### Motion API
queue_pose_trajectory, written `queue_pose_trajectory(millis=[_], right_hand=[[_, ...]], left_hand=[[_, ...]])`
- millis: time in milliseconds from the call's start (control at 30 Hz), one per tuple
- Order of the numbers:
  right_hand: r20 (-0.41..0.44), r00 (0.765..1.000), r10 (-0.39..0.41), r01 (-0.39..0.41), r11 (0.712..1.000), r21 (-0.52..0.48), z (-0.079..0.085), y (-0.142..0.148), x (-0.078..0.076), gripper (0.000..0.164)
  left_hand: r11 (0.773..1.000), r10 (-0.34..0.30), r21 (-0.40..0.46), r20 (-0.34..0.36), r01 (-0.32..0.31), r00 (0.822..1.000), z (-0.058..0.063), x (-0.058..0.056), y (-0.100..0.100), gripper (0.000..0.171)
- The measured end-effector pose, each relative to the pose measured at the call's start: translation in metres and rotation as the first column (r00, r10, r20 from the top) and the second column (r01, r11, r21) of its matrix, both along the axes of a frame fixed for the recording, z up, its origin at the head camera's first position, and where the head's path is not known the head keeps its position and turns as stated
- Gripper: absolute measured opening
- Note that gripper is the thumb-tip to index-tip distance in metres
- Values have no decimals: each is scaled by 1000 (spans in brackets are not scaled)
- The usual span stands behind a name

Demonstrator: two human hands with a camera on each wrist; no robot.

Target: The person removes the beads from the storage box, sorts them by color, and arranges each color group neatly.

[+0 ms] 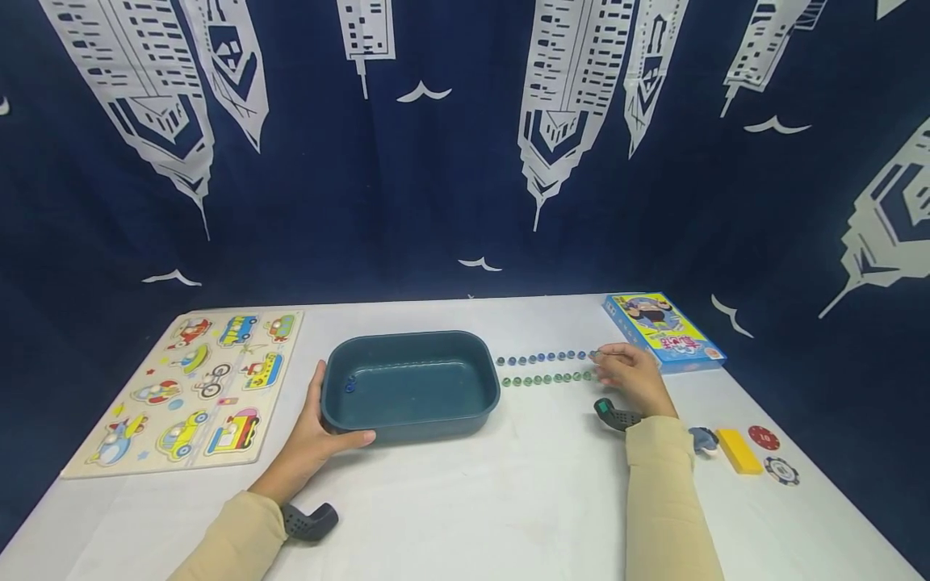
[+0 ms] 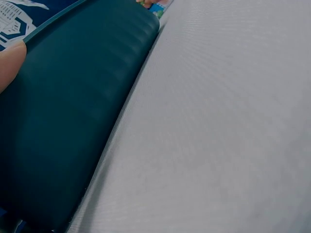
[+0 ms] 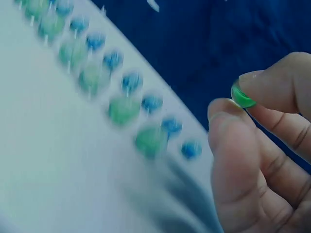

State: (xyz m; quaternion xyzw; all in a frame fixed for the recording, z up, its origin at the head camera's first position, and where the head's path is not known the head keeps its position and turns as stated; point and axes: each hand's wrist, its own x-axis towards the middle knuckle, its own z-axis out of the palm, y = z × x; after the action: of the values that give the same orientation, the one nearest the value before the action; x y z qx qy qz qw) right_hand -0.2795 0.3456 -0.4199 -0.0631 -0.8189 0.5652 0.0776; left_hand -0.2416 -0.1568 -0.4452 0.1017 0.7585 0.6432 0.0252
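My left hand [image 1: 308, 444] grips the left end of a dark teal plastic basin [image 1: 417, 428], the thumb against its front side and the fingers along its left side. A few small blue marbles [image 1: 351, 385] lie inside the basin near that end. Between the fingertips of my right hand [image 1: 630, 375] I pinch a clear and green glass marble [image 3: 242, 97], held above the table. Below and left of this hand run two rows on the cloth: blue marbles [image 1: 542, 357] behind, green marbles [image 1: 548, 379] in front.
A wooden picture puzzle board [image 1: 192, 387] lies left of the basin. Behind the right hand is a blue and yellow box [image 1: 663, 327]. By the right forearm are a small grey-blue figure [image 1: 703, 440], a yellow block [image 1: 739, 452], a red chip [image 1: 764, 437] and a black-and-white chip [image 1: 781, 470].
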Motion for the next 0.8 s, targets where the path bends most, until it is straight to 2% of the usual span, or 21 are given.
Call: queue_pose_trajectory(millis=[167, 500, 633, 800], right_hand=[[36, 998, -53, 50, 995, 85, -9, 6, 4, 36], [113, 988, -102, 70, 964, 258, -10, 2, 6, 33], [124, 987, -103, 70, 968, 243, -9, 3, 5, 35], [71, 990, -118, 109, 987, 121, 2, 1, 7, 44]], left_hand=[[1000, 5, -5, -1, -5, 1000, 0, 0, 0, 135], [1000, 2, 9, -4, -2, 1000, -1, 0, 1, 135], [1000, 0, 12, -8, 0, 1000, -1, 0, 1, 135], [1000, -1, 6, -9, 1, 1000, 0, 0, 1, 135]])
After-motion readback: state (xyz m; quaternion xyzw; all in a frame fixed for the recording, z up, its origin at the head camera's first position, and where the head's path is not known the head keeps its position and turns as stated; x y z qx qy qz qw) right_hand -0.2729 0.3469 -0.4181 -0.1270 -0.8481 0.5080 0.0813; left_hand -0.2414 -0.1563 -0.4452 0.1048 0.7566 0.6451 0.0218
